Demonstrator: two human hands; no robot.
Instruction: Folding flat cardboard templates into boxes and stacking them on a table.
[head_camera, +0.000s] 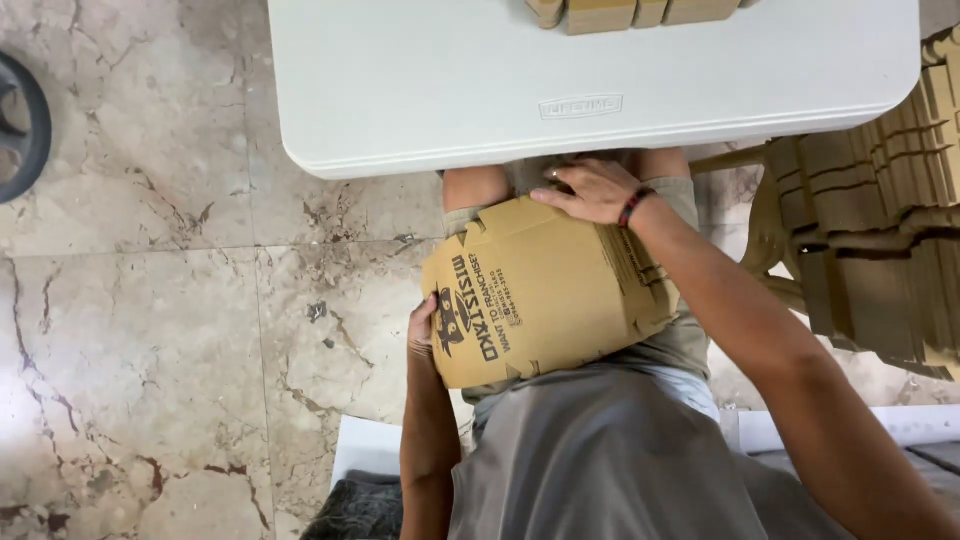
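Cardboard box (560, 290), brown and partly folded, lies across my lap just below the near edge of the white plastic table (420, 90). Its upper face is plain kraft brown with fold lines and small notched flaps along the left and far edges; dark brown print and a small cartoon figure sit near the left end, running sideways to my view.

My right hand (592, 190) rests flat on the far edge of the box, fingers spread and pressing down, a dark beaded band at the wrist. My left hand (421, 328) curls around the left end of the box, fingertips hooked over the printed edge; it grips the cardboard.

More packaging of the same brown colour stands around me. A row of folded cardboard pieces (630, 12) sits at the far edge of the table, cut off by the frame. A tall stack of flat cardboard blanks (880, 230) leans to my right, its layered edges showing as steps, resting on a beige chair (775, 240). An embossed rectangular mark (581, 106) sits on the table's near rim. Marble floor tiles (150, 300) lie to my left.
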